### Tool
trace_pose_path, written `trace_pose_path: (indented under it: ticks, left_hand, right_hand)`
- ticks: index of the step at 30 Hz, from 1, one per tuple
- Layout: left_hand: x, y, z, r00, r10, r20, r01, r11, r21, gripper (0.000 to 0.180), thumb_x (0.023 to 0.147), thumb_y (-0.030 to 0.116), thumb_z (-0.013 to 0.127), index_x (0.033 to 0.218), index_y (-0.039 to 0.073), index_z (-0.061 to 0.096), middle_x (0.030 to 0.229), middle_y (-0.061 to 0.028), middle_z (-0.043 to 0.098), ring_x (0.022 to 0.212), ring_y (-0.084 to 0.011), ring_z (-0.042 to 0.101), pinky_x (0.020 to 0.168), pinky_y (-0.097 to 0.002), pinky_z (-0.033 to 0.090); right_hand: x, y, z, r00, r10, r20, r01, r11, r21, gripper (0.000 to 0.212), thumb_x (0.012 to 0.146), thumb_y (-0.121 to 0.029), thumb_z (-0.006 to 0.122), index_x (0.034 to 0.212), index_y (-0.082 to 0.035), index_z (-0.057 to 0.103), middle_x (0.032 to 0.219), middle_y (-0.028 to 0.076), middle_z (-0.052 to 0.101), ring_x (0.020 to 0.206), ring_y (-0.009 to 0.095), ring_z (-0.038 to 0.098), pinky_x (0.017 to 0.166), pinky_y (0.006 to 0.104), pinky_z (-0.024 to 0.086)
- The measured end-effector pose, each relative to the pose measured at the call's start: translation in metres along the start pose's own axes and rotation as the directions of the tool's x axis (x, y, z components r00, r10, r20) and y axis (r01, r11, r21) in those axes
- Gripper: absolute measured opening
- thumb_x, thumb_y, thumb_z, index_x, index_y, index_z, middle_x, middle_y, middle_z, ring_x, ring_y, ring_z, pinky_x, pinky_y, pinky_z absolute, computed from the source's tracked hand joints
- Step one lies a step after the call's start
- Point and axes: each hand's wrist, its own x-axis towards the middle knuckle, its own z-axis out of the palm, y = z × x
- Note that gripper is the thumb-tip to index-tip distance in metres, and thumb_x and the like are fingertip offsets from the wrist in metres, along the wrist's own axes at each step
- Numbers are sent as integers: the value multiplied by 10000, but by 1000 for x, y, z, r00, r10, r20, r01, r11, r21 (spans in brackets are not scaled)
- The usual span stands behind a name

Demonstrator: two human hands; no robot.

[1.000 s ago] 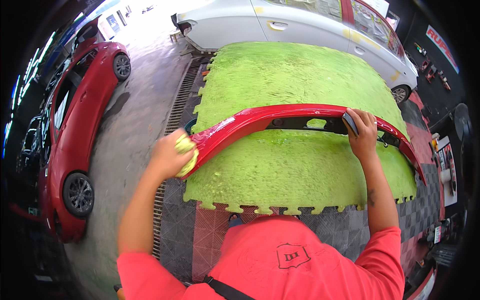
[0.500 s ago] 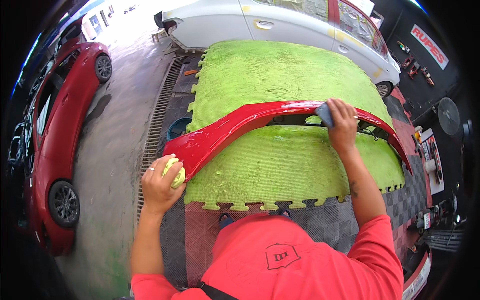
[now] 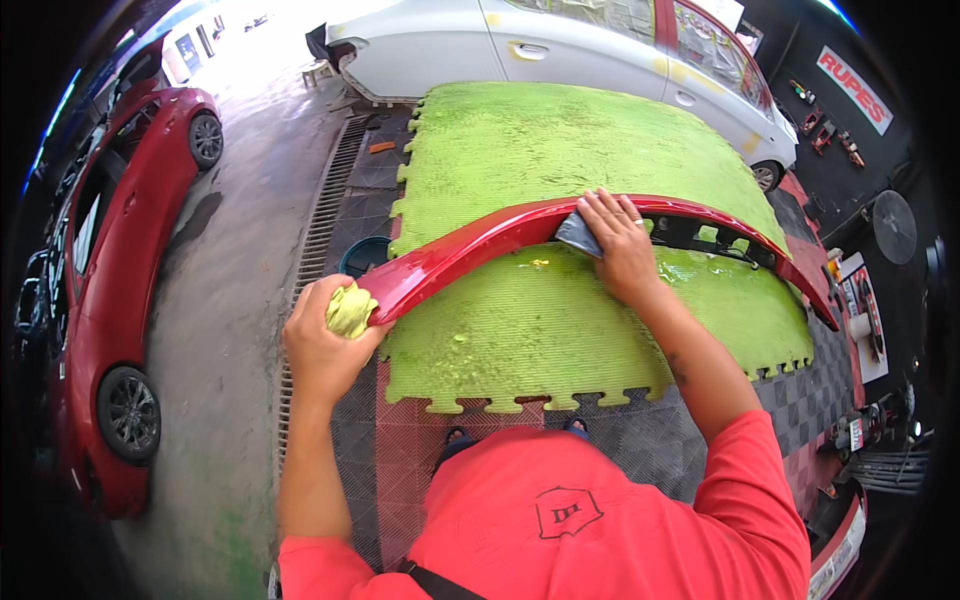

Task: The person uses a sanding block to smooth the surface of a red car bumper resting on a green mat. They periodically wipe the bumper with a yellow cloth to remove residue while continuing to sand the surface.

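A long, curved, glossy red car body panel (image 3: 450,258) lies across a green foam mat. My left hand (image 3: 322,345) is closed around a crumpled yellow-green cloth (image 3: 351,310) at the panel's left end, thumb side against the panel tip. Part of the cloth is hidden by my fingers. Near the middle of the panel, my right hand (image 3: 624,246) presses a flat grey-blue pad (image 3: 577,237) onto the red surface, fingers laid over it. To the right of that hand, dark brackets show along the panel's inner edge.
The green mat (image 3: 520,365) has interlocking edges and rests over a checkered tile floor (image 3: 420,470). A dark blue bucket (image 3: 366,255) stands behind the panel's left end. Beyond are a white car (image 3: 590,75) with masked windows and a red car (image 3: 115,260) on the left.
My right hand and the pad have slid left along the panel, from right of centre to about the middle. The panel's left end now sits slightly higher and further right, tilted differently.
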Motion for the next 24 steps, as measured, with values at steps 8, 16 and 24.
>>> trace_pose_path:
  ticks: [8, 16, 24]
  left_hand:
    - [8, 3, -1, 999, -42, -19, 41, 999, -35, 584, 656, 141, 1028, 1144, 87, 711, 1031, -91, 776, 935, -252, 767, 856, -396, 601]
    - [0, -9, -1, 1000, -16, 2, 16, 1000, -24, 596, 639, 137, 1014, 1152, 102, 715, 1072, -108, 777, 979, -307, 777, 862, -414, 607]
    - [-5, 2, 0, 997, -69, -20, 68, 996, -55, 570, 645, 145, 1002, 1134, 100, 710, 1065, -104, 763, 965, -328, 768, 860, -427, 603]
  right_hand:
    - [32, -119, 17, 998, -67, -11, 67, 945, 321, 755, 827, 27, 601, 1578, -38, 568, 1642, 177, 571, 1587, 320, 465, 1345, 511, 276]
    - [36, -223, -22, 949, -300, -97, 287, 696, 658, 742, 801, -6, 647, 1540, -18, 584, 1594, 214, 593, 1540, 387, 507, 1313, 549, 333]
    - [39, -147, -5, 952, -302, -45, 278, 796, 537, 818, 763, -4, 668, 1573, -31, 556, 1613, 224, 571, 1553, 411, 488, 1294, 587, 330]
